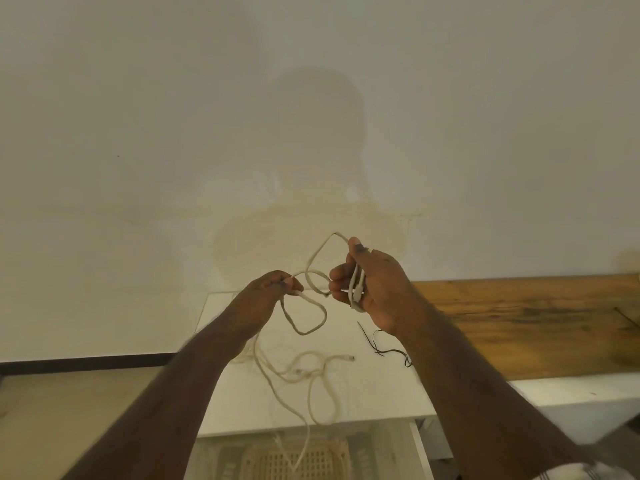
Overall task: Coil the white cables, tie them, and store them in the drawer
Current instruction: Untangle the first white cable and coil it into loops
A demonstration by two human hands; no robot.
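White cable (313,271) hangs in mid-air between both hands, above the bench (346,403). Right hand (375,285) has its grip closed round a few gathered strands and a plug end; one loop stands up over its thumb. Left hand (268,289) pinches the running length just left of that bundle, so slack feeds left to right. Remaining cable trails down to a loose tangle (311,370) on the bench. Thin black wires (384,348) lie beside it. Wooden top (519,317) runs off right; plain wall behind.
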